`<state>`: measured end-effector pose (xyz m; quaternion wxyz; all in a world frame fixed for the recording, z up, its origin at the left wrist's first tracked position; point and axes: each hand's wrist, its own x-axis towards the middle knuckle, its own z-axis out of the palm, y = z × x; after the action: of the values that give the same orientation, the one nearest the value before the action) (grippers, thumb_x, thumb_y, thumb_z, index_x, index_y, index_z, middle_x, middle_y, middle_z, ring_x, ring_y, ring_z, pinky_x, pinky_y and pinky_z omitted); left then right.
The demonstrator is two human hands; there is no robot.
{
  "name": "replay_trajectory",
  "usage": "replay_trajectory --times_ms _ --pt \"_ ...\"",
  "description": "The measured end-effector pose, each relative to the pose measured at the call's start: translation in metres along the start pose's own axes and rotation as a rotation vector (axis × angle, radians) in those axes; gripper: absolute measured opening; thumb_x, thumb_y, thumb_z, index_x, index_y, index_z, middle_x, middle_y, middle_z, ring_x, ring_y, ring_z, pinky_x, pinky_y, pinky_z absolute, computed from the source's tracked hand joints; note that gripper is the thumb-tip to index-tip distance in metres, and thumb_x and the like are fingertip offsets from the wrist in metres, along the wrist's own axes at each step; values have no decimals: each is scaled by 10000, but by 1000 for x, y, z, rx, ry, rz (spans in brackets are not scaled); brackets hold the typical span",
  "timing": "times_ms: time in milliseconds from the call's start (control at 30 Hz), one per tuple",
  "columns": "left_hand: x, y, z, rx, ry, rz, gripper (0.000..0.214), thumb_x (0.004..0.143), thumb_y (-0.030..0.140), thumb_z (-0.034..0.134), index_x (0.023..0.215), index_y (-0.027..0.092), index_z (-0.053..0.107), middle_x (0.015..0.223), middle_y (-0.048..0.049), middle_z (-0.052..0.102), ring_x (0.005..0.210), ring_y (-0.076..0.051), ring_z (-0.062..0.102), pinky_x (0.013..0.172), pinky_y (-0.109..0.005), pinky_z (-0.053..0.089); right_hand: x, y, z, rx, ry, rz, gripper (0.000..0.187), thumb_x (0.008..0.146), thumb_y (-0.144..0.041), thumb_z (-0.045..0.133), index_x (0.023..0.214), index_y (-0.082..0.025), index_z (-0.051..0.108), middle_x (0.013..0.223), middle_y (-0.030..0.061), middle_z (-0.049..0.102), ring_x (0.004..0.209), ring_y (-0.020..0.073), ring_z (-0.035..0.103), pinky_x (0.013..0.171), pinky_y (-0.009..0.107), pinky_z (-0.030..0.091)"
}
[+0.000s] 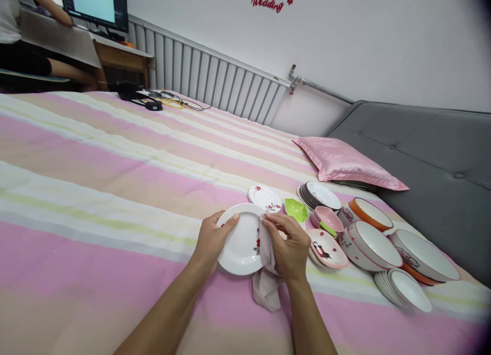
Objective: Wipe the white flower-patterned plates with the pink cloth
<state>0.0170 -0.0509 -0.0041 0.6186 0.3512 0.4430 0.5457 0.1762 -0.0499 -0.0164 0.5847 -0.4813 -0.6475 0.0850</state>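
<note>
My left hand (213,238) grips the left rim of a small white plate (241,242) with a red flower print, thumb on its face. My right hand (288,246) is closed on a pale grey-pink cloth (265,286), pressing it against the plate's right edge. The cloth hangs down below the plate onto the striped bedspread (115,191).
To the right lie another small flowered plate (264,196), a green leaf dish (296,210), a plate stack (320,195), pink bowls (328,219), several larger bowls (370,245) and stacked white saucers (404,289). A pink pillow (345,163), grey sofa and radiator lie beyond. Another person sits at a desk far left.
</note>
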Motion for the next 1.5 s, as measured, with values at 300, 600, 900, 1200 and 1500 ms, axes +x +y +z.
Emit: replay_trajectory --times_ms 300,600,900,1200,1500 --pt "2 -4 0 -156 105 74 410 662 403 673 972 139 631 757 -72 667 659 -199 626 594 -311 507 -3 -2 4 21 -70 5 115 735 -189 641 831 -217 698 846 25 695 825 170 633 770 297 499" --pt "6 -3 -1 -312 300 120 392 647 386 693 948 139 638 785 -72 672 728 -204 637 667 -322 519 -7 -5 8 92 -168 214 121 712 -270 665 817 -224 704 807 14 705 742 167 645 703 276 510" --pt "8 -4 -2 -360 373 99 372 646 371 696 933 140 642 802 -72 671 727 -189 635 709 -327 512 -8 -8 9 248 -256 322 370 720 -301 660 1070 -218 574 800 19 677 693 148 605 638 257 472" --pt "6 -5 0 -191 298 250 370 664 400 673 947 165 638 749 -38 654 678 -173 611 609 -276 499 -4 -6 10 584 -248 745 341 702 -362 671 959 -156 585 725 28 672 638 148 613 611 260 475" --pt "0 1 -2 106 85 199 306 680 445 635 807 167 653 703 -11 640 616 -147 577 549 -220 448 -4 -2 8 606 -160 643 225 687 -337 685 809 -158 624 757 38 681 697 175 630 655 289 499"
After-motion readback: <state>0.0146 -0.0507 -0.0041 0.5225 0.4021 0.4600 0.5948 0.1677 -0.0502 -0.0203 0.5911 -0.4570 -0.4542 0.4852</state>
